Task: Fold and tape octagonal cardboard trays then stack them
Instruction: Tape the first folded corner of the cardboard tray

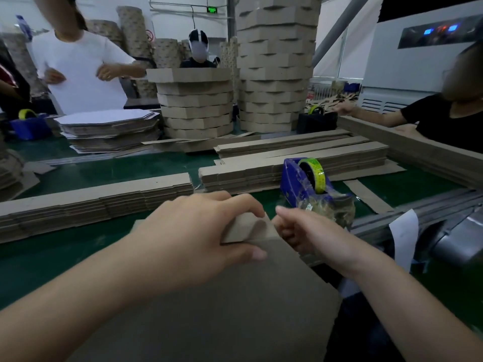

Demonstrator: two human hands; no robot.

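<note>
Tray (235, 296) corner edge gripped by left hand (198, 231).

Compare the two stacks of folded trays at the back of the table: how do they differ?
The left stack is shorter, its top in view; the right stack climbs past the frame's upper edge. The left stack's top tray sits shifted leftward over those beneath; the right stack's trays line up more evenly. Both are brown cardboard trays on the green table.
</note>
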